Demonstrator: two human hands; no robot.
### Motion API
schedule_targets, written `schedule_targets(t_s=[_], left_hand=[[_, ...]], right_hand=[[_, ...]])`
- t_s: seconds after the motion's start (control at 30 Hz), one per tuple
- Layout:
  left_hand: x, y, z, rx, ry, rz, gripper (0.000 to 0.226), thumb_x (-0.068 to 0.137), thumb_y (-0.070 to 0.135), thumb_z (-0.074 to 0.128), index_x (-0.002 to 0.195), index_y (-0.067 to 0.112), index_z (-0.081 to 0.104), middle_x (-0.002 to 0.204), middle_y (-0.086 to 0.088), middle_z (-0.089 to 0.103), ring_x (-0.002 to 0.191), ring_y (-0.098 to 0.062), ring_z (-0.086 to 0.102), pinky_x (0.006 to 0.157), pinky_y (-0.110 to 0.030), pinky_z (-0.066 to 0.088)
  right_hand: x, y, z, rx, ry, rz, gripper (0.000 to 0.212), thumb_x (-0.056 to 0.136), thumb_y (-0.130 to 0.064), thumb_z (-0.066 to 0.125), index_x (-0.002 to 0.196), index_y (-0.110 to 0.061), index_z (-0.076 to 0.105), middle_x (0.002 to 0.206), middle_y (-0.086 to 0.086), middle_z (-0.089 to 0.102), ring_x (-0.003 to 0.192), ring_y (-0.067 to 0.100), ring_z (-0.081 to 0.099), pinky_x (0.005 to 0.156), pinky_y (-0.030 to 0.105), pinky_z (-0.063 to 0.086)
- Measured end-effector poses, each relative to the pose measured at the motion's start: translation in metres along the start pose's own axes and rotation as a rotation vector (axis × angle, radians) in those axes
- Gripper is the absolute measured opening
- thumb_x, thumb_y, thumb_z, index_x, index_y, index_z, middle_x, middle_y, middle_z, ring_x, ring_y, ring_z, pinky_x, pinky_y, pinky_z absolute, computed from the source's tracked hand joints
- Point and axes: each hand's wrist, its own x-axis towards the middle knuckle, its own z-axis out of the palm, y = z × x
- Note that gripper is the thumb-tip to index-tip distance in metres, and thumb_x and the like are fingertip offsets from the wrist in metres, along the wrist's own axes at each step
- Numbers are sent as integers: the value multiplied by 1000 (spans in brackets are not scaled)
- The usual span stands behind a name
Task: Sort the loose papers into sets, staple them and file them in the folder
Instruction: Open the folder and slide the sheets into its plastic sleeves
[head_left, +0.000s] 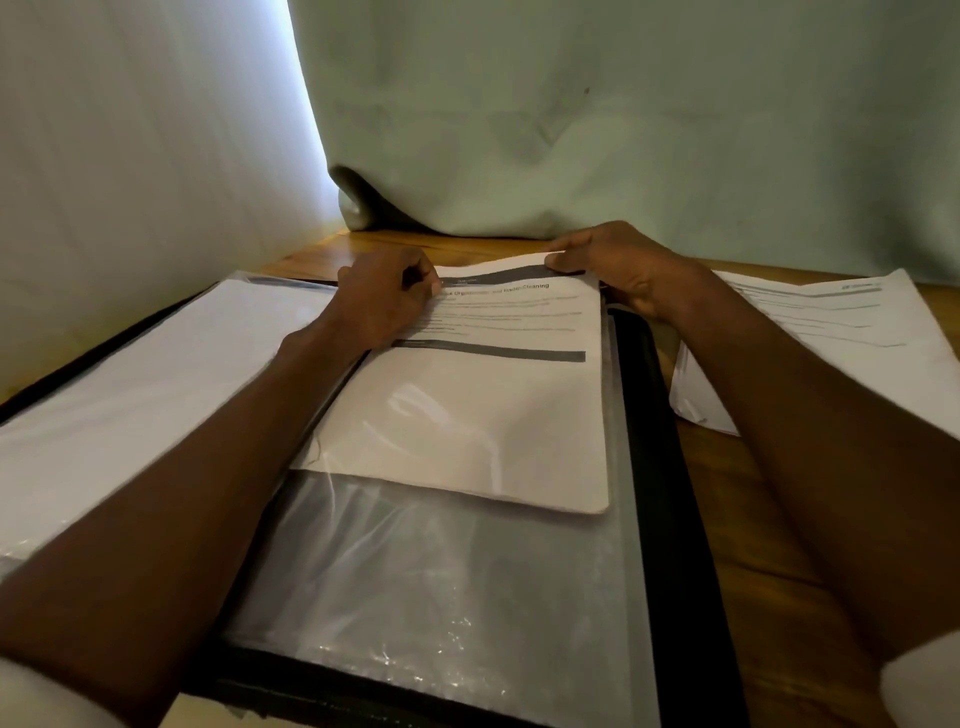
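A black display folder (670, 467) lies open on the wooden table, its clear plastic sleeves spread flat. A printed paper set (467, 415) with grey header bars sits partly inside the right-hand sleeve (426, 582), its lower edge about halfway down. My left hand (382, 304) pinches the set's top left corner. My right hand (618, 265) pinches its top right corner. The left-hand sleeve (130, 384) holds a white sheet under my left forearm.
More printed papers (831, 338) lie on the table to the right of the folder, partly under my right forearm. A pale green cloth (623, 156) hangs behind the table, with a grey rounded object (358, 200) at its lower left edge.
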Motion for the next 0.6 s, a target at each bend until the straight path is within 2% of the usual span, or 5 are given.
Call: schedule_targets(t_s=[0.13, 0.37, 0.43, 0.53, 0.6], left_hand=[[0, 0, 0, -16, 12, -10, 10, 100, 20, 63, 94, 18, 72, 99, 2, 70, 105, -25, 62, 107, -54, 43], [0, -1, 0, -40, 17, -2, 11, 97, 17, 65, 88, 21, 70, 92, 3, 70, 99, -24, 62, 104, -54, 45], [0, -1, 1, -33, 20, 0, 10, 97, 18, 65, 89, 20, 70, 90, 4, 69, 99, -23, 62, 103, -54, 45], [2, -2, 1, -7, 22, 0, 8, 97, 20, 65, 92, 21, 71, 95, 4, 70, 101, -22, 62, 104, -52, 46], [3, -5, 2, -2, 15, 1, 7, 97, 22, 67, 96, 19, 73, 99, 3, 71, 103, -22, 62, 104, -52, 46]], right_hand=[[-4, -1, -3, -60, -53, 8, 16, 86, -17, 81, 102, -17, 80, 96, 8, 79, 85, 18, 74, 74, 25, 61], [-14, -9, 2, -217, -73, -25, 19, 88, -9, 75, 107, -9, 80, 108, 14, 77, 103, 28, 72, 98, 38, 58], [-19, -13, 2, -207, -106, -22, 24, 92, -19, 74, 110, -5, 78, 109, 17, 76, 96, 28, 71, 97, 39, 56], [-21, -22, 6, -229, -131, 23, 53, 91, -54, 69, 109, -4, 76, 95, 11, 77, 80, 20, 70, 84, 32, 56], [-19, -24, 11, -348, -148, -9, 50, 90, -59, 67, 102, -12, 79, 91, 4, 78, 80, 16, 70, 83, 29, 55]])
